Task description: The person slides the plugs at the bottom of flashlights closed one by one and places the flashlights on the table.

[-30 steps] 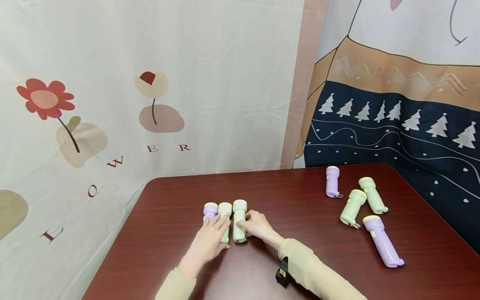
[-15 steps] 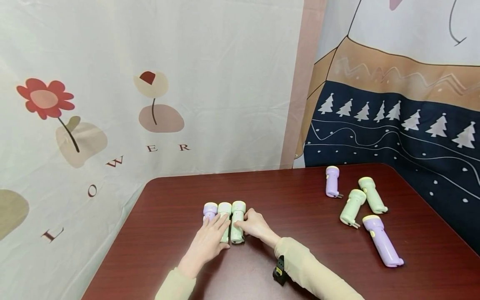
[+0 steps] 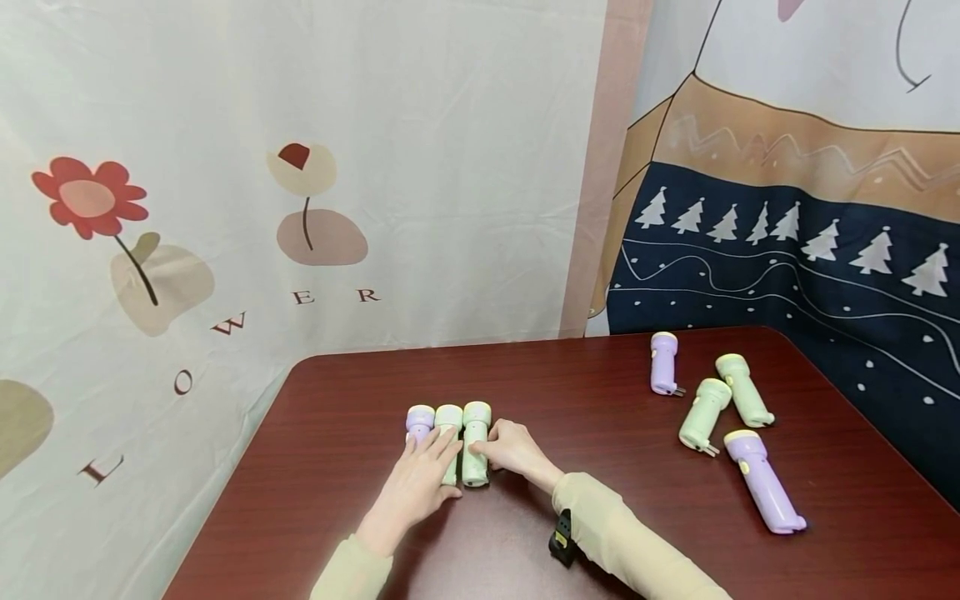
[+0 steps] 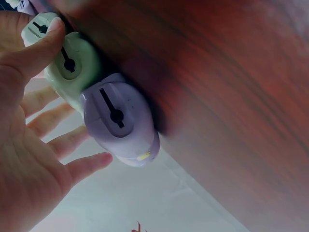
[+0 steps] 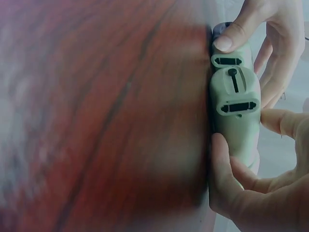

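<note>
Three flashlights lie side by side on the table, lenses toward the back: a purple flashlight (image 3: 421, 416), a green flashlight (image 3: 449, 415) in the middle and another green flashlight (image 3: 476, 427) on the right. My left hand (image 3: 414, 492) stretches its fingers over the purple and middle green ones, hiding much of their bodies. Its thumb (image 4: 41, 50) reaches across the slotted tail ends of the green pair in the left wrist view. With thumb and fingers, my right hand (image 3: 517, 450) grips the right green flashlight along its outer side. Slots show in the tail (image 5: 237, 106) of that flashlight.
On the right half of the dark red table (image 3: 570, 392) lie more flashlights: a small purple one (image 3: 663, 363), two green ones (image 3: 707, 415) (image 3: 746, 392) near each other, and a longer purple one (image 3: 767, 483). Some show folded-out plug prongs. Printed curtains hang behind the table.
My right hand has shifted slightly left with the right green flashlight, closing most of its gap to the middle one. My left hand has stayed in place.
</note>
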Available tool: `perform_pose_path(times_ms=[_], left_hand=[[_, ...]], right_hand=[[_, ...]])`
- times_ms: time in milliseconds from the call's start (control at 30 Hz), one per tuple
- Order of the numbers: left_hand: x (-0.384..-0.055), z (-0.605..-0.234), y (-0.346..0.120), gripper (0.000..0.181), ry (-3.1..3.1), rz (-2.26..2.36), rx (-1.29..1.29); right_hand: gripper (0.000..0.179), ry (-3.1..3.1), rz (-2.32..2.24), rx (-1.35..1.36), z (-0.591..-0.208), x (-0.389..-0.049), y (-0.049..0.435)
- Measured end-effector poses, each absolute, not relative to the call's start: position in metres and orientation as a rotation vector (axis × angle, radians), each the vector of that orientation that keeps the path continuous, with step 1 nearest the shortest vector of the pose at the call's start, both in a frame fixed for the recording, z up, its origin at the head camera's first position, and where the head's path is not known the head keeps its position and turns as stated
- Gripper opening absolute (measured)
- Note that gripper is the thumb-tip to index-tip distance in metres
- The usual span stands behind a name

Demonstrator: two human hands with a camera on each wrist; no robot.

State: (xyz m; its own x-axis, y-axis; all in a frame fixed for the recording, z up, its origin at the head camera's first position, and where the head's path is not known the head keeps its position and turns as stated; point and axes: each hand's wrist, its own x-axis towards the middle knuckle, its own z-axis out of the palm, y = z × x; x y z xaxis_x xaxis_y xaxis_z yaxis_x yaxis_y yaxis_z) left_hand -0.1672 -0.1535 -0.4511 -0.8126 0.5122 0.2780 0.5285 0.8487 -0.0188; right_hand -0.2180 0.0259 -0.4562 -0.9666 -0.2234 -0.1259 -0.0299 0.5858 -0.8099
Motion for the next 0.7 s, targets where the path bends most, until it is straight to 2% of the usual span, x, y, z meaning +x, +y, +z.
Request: perform_pose_path(times_ms=[433, 700], left_hand=[[-0.170, -0.452, -0.141, 0.066, -2.718, -0.060, -0.811], [-0.172, -0.450, -0.133, 0.068, -2.751, -0.045, -0.842]], right_hand=[[0.032, 2.559, -1.394, -0.296, -0.460, -0.224, 0.047], [0.029, 2.660, -1.425, -0.248, -0.451, -0.229, 0.074]])
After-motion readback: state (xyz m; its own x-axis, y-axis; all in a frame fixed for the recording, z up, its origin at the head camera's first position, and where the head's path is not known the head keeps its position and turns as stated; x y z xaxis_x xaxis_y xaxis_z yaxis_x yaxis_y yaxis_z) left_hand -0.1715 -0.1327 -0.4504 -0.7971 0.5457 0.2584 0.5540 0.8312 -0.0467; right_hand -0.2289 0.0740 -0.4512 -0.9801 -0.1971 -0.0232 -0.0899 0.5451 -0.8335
